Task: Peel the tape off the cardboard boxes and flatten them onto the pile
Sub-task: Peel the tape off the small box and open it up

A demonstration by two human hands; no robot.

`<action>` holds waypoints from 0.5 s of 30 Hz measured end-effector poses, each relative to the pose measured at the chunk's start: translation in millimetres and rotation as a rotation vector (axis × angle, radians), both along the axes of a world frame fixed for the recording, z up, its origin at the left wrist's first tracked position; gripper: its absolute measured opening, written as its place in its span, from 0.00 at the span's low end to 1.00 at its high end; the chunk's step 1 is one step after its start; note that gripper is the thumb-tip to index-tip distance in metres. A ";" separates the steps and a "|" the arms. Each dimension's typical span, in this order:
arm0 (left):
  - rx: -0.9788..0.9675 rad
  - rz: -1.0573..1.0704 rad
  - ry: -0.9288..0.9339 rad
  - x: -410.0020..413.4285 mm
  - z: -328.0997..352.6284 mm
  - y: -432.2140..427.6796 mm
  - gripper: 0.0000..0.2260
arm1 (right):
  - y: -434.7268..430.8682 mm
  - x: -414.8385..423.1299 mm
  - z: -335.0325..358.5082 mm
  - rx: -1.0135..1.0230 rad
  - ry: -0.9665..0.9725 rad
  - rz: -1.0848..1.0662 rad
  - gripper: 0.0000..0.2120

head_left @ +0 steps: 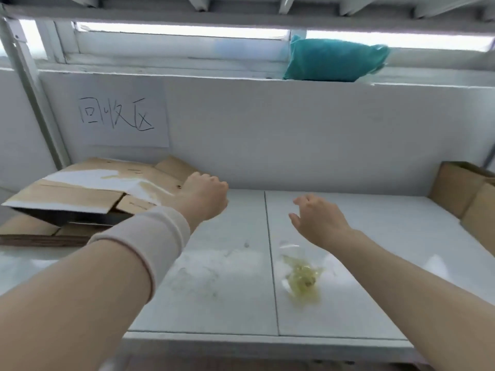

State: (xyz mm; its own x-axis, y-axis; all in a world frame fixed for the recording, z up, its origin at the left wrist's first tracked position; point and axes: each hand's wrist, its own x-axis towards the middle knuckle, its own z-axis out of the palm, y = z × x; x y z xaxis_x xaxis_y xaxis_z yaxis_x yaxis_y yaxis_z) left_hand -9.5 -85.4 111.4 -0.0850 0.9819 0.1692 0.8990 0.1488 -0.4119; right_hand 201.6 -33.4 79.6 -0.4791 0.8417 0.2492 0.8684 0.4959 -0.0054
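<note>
A pile of flattened cardboard lies at the left of the white table, its top sheet tilted and marked with white label remains. My left hand hovers at the pile's right edge, fingers curled in, holding nothing that I can see. My right hand floats over the middle of the table with fingers spread and nothing in it. A crumpled wad of clear yellowish tape lies on the table below my right hand. Unflattened cardboard boxes stand at the far right edge.
A white wall behind the table carries a paper sign with handwritten characters. A teal bag sits on the ledge above. A metal post rises at the left. The table's front edge is near me.
</note>
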 end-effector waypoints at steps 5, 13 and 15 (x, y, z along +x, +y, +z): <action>-0.015 -0.218 0.066 128.3 -0.1 13.6 0.17 | -8.9 139.6 4.5 0.129 -0.123 -0.179 0.20; -0.037 -0.549 0.036 303.4 -20.7 39.4 0.17 | -30.3 313.3 -6.8 0.213 -0.194 -0.401 0.19; -0.048 -0.613 0.012 341.7 -30.2 47.4 0.17 | -35.2 348.4 -12.6 0.223 -0.193 -0.437 0.16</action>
State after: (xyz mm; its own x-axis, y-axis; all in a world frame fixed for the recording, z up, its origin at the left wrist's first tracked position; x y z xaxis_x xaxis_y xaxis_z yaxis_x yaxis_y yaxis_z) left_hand 332.3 -38.0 81.2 0.4997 0.8577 0.1208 0.8099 -0.4132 -0.4164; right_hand 550.0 -68.6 67.0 -0.1502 0.9099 0.3866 0.9692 0.0583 0.2392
